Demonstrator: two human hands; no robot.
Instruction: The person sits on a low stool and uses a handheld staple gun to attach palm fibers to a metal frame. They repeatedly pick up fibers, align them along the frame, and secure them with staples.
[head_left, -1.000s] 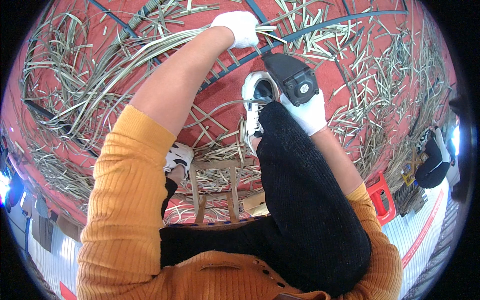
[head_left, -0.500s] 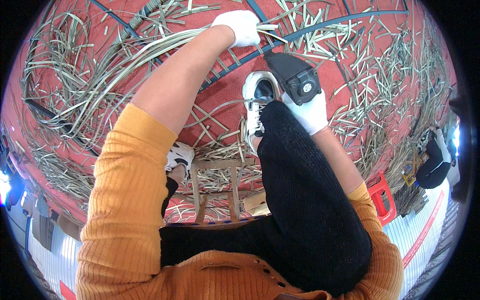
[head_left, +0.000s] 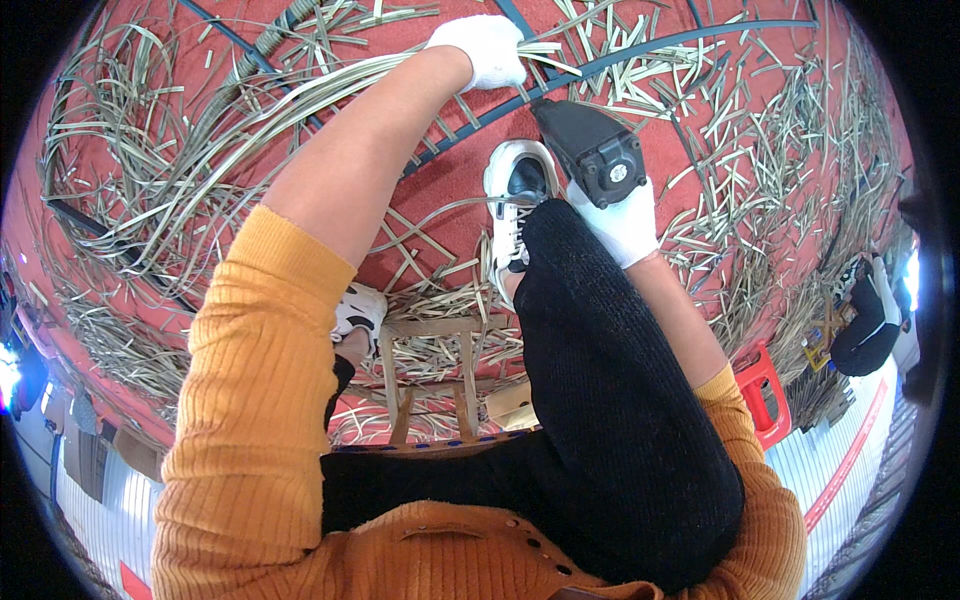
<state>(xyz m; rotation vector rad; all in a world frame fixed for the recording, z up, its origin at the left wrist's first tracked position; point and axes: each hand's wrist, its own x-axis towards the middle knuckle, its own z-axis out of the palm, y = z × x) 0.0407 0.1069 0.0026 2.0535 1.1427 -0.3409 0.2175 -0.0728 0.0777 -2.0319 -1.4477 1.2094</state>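
My left hand (head_left: pixel 487 48), in a white glove, is stretched far forward and closed on a bundle of long pale reed strips (head_left: pixel 250 110) that sweeps off to the left over the red floor. My right hand (head_left: pixel 622 218), also gloved in white, grips a black power tool (head_left: pixel 590 150) whose dark blade end points up toward the strips near the left hand. My right leg in black trousers (head_left: pixel 610 370) and a white shoe (head_left: pixel 515 200) lie just left of the tool.
Cut reed strips (head_left: pixel 740 150) litter the red floor (head_left: pixel 450 180) all around. Dark curved rods (head_left: pixel 680 45) cross the top. A small wooden stool (head_left: pixel 440 380) is under me. A red plastic crate (head_left: pixel 765 390) sits right, and another person (head_left: pixel 865 320) crouches at the far right.
The tool in my right hand has edged slightly. My left hand keeps its hold on the strips in the same place.
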